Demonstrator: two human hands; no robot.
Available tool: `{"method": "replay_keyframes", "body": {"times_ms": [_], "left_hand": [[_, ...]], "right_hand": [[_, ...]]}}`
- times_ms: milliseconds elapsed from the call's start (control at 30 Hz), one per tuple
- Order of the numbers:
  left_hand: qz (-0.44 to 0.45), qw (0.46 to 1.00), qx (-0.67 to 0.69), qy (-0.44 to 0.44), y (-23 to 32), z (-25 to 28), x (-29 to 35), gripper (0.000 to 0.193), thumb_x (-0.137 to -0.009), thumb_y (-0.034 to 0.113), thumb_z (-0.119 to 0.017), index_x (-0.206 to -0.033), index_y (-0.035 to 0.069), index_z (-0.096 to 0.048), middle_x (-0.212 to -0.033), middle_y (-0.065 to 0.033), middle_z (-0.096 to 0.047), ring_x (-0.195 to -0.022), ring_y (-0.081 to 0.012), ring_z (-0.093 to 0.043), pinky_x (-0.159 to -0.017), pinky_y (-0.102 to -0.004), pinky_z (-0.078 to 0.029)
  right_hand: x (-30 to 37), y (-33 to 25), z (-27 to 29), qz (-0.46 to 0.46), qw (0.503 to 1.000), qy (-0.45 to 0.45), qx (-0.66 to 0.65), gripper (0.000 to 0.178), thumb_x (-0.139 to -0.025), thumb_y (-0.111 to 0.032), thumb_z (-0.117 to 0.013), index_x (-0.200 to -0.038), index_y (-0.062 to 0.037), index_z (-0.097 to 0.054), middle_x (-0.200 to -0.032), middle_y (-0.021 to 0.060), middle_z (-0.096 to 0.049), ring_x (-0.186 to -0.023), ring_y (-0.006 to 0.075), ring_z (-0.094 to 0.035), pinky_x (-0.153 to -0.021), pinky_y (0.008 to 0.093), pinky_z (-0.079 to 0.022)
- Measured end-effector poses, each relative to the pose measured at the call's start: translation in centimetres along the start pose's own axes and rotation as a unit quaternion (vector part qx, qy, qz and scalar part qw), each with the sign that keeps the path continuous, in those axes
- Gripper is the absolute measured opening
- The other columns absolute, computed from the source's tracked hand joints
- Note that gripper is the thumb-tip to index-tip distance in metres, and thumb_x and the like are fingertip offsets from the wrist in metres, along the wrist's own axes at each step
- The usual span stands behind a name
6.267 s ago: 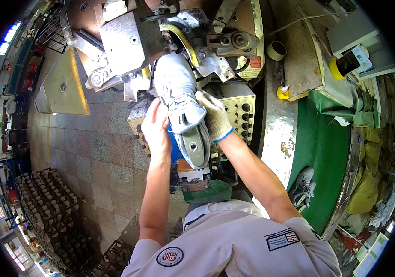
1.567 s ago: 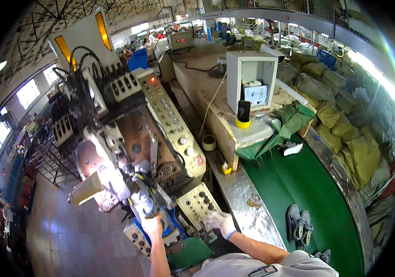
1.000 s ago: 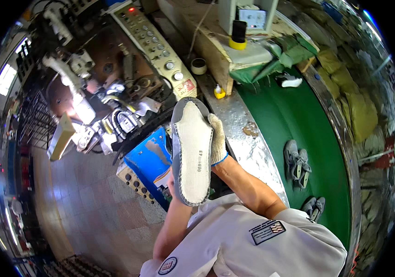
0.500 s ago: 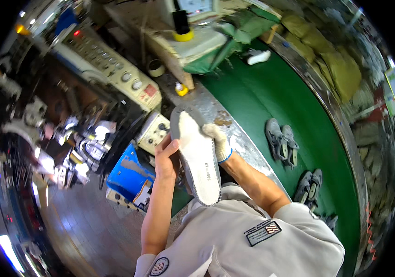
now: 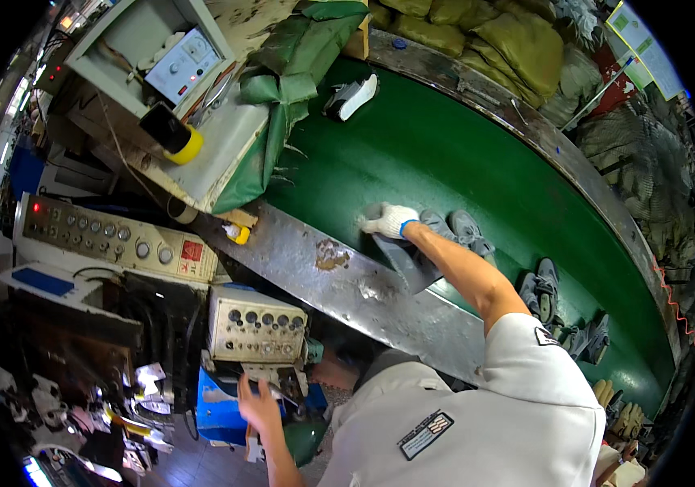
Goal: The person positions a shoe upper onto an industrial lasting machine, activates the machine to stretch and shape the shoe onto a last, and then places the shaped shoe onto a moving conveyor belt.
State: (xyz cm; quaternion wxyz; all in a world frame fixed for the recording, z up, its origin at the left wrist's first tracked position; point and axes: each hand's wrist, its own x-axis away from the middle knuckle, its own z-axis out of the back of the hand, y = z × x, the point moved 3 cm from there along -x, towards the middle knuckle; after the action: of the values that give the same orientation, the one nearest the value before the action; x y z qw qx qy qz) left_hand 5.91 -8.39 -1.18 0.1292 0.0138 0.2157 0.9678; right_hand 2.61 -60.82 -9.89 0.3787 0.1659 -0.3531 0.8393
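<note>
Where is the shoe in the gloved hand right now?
In the head view, just right of center, the gray shoe is in the gloved right hand, where the green belt meets the metal ledge, left of a pair of shoes.

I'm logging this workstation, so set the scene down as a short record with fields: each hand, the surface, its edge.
Right hand: gloved, gripping a gray shoe by one end; whether the shoe rests on anything, cannot tell
Left hand: bare, fingers spread, near a blue panel below a knobbed control box
Green surface: bears other gray shoes and, farther off, a white-soled shoe
Near edge: worn metal ledge
</note>
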Motion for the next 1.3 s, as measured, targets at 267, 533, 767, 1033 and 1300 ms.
{"method": "replay_keyframes", "body": {"times_ms": [267, 533, 767, 1033, 1300], "left_hand": [[-0.110, 0.951, -0.283, 0.054, -0.4, 3.6, 6.0, 0.015, -0.093, 0.015, -0.067, -0.098, 0.002, -0.071, -0.102, -0.0159, -0.071, -0.106, -0.0370, -0.063, -0.093, -0.0536, -0.048], [-0.012, 0.939, -0.343, -0.005, 0.9, 1.9, 4.3, 0.021, -0.095, 0.022, -0.064, -0.098, 0.003, -0.073, -0.103, -0.0153, -0.072, -0.107, -0.0361, -0.063, -0.095, -0.0526, -0.046], [-0.093, 0.942, -0.320, 0.037, 0.5, 1.3, 2.6, 0.015, -0.093, 0.020, -0.063, -0.097, 0.008, -0.073, -0.097, -0.0116, -0.073, -0.087, -0.0325, -0.065, -0.076, -0.0484, -0.049], [-0.079, 0.934, -0.347, 0.032, -3.4, 1.3, 6.2, 0.013, -0.087, 0.020, -0.071, -0.095, 0.011, -0.070, -0.104, -0.0106, -0.073, -0.100, -0.0320, -0.068, -0.079, -0.0483, -0.051], [-0.052, 0.944, -0.324, -0.038, 1.8, 2.6, 4.3, 0.019, -0.095, 0.017, -0.062, -0.093, 0.002, -0.073, -0.097, -0.0145, -0.073, -0.099, -0.0347, -0.067, -0.091, -0.0489, -0.051]], "right_hand": [[-17.7, 9.1, -2.6, 0.019, 0.938, -0.109, 0.328, 0.041, -0.091, -0.036, -0.060, -0.115, -0.0072, -0.074, -0.121, 0.0148, -0.071, -0.111, 0.0313, -0.069, -0.090, 0.0422, -0.056], [-38.1, 2.5, 7.9, -0.148, 0.949, 0.206, -0.186, 0.086, -0.076, -0.063, -0.072, -0.123, 0.0090, -0.063, -0.120, 0.0291, -0.067, -0.115, 0.0376, -0.066, -0.099, 0.0430, -0.052], [-49.6, 0.4, 10.1, -0.243, 0.852, 0.316, -0.341, 0.130, -0.065, -0.057, -0.084, -0.151, 0.0138, -0.017, -0.137, 0.0296, -0.056, -0.123, 0.0395, -0.060, -0.101, 0.0451, -0.050], [-40.2, 5.1, 7.7, 0.034, 0.732, 0.020, -0.680, 0.061, -0.081, -0.023, -0.079, -0.128, 0.0083, -0.054, -0.115, 0.0180, -0.070, -0.103, 0.0284, -0.070, -0.081, 0.0470, -0.059], [-4.1, -1.3, -6.3, 0.147, 0.386, -0.313, -0.855, 0.058, -0.091, -0.014, -0.069, -0.142, 0.0013, -0.046, -0.137, 0.0185, -0.058, -0.122, 0.0290, -0.061, -0.102, 0.0408, -0.050]]}}
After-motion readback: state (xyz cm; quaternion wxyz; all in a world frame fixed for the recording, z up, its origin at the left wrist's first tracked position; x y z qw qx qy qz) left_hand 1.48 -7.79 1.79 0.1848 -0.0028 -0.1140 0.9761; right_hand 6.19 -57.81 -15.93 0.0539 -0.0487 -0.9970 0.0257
